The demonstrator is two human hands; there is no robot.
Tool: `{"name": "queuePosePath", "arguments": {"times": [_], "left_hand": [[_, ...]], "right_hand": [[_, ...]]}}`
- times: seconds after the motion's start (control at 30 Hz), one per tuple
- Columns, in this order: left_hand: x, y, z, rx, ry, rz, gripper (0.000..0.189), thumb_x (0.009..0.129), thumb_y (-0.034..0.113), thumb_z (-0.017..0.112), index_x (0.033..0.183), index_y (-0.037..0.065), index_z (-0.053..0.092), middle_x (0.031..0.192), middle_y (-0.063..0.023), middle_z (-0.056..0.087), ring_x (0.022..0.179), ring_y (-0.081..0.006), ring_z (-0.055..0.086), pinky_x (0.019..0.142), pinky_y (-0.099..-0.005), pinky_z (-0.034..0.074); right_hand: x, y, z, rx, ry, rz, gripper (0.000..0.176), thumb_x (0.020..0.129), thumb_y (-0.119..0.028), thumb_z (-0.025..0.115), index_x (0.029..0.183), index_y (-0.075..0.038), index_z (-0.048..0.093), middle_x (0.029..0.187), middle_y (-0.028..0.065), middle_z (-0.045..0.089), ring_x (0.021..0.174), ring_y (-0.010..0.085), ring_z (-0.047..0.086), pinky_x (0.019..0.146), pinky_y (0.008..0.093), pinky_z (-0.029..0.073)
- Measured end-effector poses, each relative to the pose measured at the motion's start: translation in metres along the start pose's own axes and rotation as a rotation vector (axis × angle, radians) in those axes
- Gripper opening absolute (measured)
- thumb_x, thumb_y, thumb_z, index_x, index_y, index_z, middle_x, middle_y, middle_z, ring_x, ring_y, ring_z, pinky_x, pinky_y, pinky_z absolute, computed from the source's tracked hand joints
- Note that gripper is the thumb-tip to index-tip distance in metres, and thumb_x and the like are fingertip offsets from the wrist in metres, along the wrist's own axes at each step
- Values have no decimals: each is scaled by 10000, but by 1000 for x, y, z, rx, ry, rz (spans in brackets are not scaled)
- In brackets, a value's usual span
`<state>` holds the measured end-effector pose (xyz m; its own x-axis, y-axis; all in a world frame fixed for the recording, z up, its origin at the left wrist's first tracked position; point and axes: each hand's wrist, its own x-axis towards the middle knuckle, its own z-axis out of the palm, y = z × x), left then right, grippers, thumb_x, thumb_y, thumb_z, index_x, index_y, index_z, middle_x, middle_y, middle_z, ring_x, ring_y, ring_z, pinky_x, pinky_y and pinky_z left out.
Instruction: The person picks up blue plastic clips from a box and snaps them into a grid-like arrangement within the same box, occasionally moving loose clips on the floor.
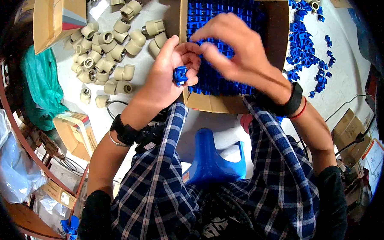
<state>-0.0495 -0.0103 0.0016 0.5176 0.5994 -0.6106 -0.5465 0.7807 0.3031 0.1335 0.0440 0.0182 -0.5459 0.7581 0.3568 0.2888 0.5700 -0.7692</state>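
My left hand (171, 73), palm up with curled fingers, holds a small blue plastic pipe clip (180, 75) in the palm. My right hand (240, 47) is over the cardboard box (215, 103), blurred by motion, its thumb and forefinger close to my left fingertips. What the right fingers hold, if anything, I cannot tell. Inside the box, blue clips (221, 11) stand packed in close rows, partly hidden under the right hand.
Beige elbow pipe fittings (107, 50) lie scattered to the left. Loose blue clips (302, 51) spread over the floor at the right. Between my legs is a blue plastic stool (206, 162). A green plastic bag (45, 88) and an open carton (74, 131) are at the far left.
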Motion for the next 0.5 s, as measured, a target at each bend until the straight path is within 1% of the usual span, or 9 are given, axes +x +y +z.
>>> {"name": "queuePosePath", "arguments": {"times": [0.03, 0.07, 0.17, 0.23, 0.3, 0.37, 0.43, 0.47, 0.5], "left_hand": [[0, -2, 7, 10, 101, 28, 467, 961, 472, 299, 956, 70, 536, 776, -30, 531, 657, -107, 476, 562, -254, 391], [2, -4, 21, -29, 292, 61, 463, 962, 468, 297, 989, 79, 545, 806, -26, 528, 709, -130, 487, 594, -263, 407], [3, -5, 14, -28, 166, 21, 461, 963, 467, 298, 995, 82, 548, 834, -31, 531, 750, -138, 496, 662, -262, 419], [4, -8, 16, -5, 155, 38, 464, 962, 472, 299, 1013, 79, 540, 832, -31, 530, 775, -131, 498, 709, -266, 419], [4, -7, 29, 29, 321, 109, 462, 962, 472, 299, 1022, 73, 526, 830, -38, 528, 755, -131, 492, 708, -271, 416], [5, -9, 20, 7, 313, 84, 468, 964, 474, 295, 1041, 70, 518, 823, -28, 527, 727, -130, 491, 681, -276, 416], [5, -8, 3, 105, 25, 59, 507, 965, 488, 266, 1203, 90, 470, 1024, -17, 562, 929, -124, 547, 803, -290, 437], [6, -10, 3, 127, 48, 61, 503, 964, 496, 262, 1161, 89, 480, 932, -2, 539, 833, -99, 527, 697, -261, 426], [6, -11, 2, 127, 49, 61, 503, 964, 496, 262, 1161, 89, 480, 932, -2, 539, 833, -99, 527, 697, -261, 426]], "right_hand": [[0, -7, 4, 54, -36, -49, 122, 738, -131, 619, 849, -78, 623, 759, 99, 539, 717, 282, 526, 635, 363, 438], [-1, -19, 5, 80, -96, 36, 151, 722, -182, 652, 840, -90, 628, 751, 86, 528, 725, 268, 518, 634, 351, 435], [-12, -26, 21, 109, -91, 109, 197, 705, -207, 678, 843, -78, 624, 829, 82, 530, 758, 256, 516, 663, 333, 444], [-17, -23, 26, 102, -95, 124, 210, 712, -181, 668, 883, -70, 613, 861, 95, 529, 784, 262, 512, 704, 336, 443], [-20, -20, 24, 160, -87, 155, 229, 731, -169, 658, 930, -70, 602, 871, 106, 530, 807, 272, 508, 736, 350, 429], [-20, -18, 19, 214, -126, 224, 234, 749, -156, 651, 959, -71, 592, 874, 113, 532, 811, 281, 508, 745, 362, 418], [-20, -11, 18, 63, -66, 164, 221, 755, -157, 652, 951, -72, 596, 860, 107, 533, 815, 280, 508, 728, 358, 417], [-21, -12, 14, 17, -119, 229, 174, 760, -162, 656, 907, -74, 623, 816, 95, 548, 795, 272, 518, 723, 352, 417], [-20, -12, 13, 18, -120, 229, 174, 760, -162, 656, 907, -74, 623, 816, 95, 548, 795, 272, 518, 723, 352, 417]]}}
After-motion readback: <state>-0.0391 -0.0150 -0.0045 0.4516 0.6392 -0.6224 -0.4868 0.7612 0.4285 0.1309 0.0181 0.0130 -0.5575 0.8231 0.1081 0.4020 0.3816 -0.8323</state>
